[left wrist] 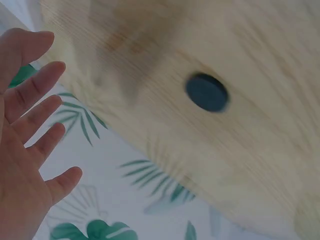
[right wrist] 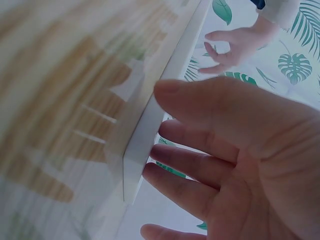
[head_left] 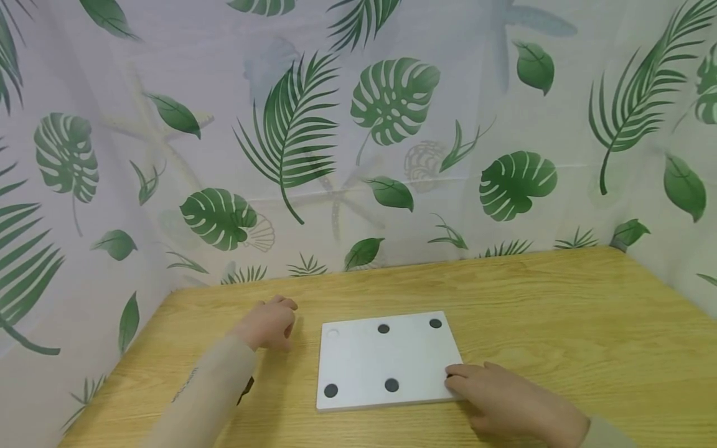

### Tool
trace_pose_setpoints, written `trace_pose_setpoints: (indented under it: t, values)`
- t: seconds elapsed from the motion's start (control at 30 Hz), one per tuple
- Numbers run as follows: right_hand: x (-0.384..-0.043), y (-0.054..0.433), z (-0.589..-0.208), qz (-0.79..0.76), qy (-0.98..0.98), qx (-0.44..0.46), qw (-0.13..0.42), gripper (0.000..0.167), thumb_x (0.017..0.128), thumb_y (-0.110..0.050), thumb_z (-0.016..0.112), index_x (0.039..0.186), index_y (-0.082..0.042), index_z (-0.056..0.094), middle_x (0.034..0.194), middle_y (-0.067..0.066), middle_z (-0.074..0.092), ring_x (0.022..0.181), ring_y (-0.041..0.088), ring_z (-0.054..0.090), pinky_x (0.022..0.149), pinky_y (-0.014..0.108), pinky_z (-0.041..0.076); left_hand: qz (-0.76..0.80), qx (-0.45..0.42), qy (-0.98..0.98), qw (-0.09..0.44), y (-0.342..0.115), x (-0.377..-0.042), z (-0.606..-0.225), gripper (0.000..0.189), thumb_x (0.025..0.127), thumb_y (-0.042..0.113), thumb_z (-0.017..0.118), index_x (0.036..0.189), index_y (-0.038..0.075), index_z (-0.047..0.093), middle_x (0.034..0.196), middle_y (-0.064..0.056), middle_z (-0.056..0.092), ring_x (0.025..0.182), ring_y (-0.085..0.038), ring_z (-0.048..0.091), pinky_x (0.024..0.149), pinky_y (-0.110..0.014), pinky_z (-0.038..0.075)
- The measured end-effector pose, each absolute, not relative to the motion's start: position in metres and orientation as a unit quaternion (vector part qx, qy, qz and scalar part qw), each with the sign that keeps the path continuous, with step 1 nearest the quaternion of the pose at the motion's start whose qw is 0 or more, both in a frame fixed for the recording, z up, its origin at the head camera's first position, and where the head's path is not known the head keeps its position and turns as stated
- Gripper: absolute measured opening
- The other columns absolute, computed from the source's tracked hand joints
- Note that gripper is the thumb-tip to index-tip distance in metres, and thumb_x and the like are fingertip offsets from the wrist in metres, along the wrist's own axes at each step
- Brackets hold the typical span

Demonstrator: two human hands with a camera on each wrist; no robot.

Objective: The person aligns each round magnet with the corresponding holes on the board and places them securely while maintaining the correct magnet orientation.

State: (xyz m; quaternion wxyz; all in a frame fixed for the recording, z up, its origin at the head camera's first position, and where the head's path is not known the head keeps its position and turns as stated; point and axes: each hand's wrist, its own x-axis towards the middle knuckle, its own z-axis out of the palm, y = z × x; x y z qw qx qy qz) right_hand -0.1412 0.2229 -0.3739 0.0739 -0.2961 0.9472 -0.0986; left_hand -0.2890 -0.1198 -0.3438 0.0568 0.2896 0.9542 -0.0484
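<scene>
A white rectangular board (head_left: 358, 358) lies flat on the wooden table, with several round black pads (head_left: 391, 385) on its upper face. At its far left corner is a pale circle without a black pad. My right hand (head_left: 504, 398) rests on the right edge, its fingers touching the board's edge (right wrist: 137, 157) and partly covering the near right corner. Left of the board, my left hand (head_left: 271, 323) hovers over the table, fingers loosely bent and holding nothing. In the left wrist view a round black disc (left wrist: 207, 93) lies on the wood, apart from the left fingers.
The wooden table (head_left: 560, 311) reaches back to a white curtain (head_left: 448, 230) printed with green leaves, which also borders it on the left and right. A dark strap (head_left: 245, 391) shows beside the left sleeve.
</scene>
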Motion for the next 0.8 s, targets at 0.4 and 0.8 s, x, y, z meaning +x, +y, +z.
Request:
trace_pose_setpoints:
  t: [0.4,0.8]
  values:
    - [-0.143,0.220,-0.375,-0.103,0.950,-0.287,0.073,0.032,0.069,-0.007,0.067,0.099,-0.006,0.058,0.117,0.011,0.053,0.107,0.027,0.049,0.085,0.055,0.035,-0.023,0.265,0.963,0.047,-0.175,-0.282,-0.344,0.021,0.061,0.008,0.066,0.051,0.013,0.048,0.120,-0.017,0.048,0.117,-0.040,0.035,0.083,-0.064,0.028]
    - [-0.142,0.219,-0.375,-0.102,0.951,-0.283,0.073,0.028,0.068,-0.007,0.068,0.094,-0.008,0.058,0.114,0.010,0.054,0.105,0.027,0.050,0.084,0.055,0.035,-0.033,0.257,0.963,0.073,-0.179,-0.273,-0.349,0.019,0.057,0.008,0.066,0.053,0.013,0.048,0.114,-0.016,0.051,0.108,-0.039,0.040,0.080,-0.063,0.031]
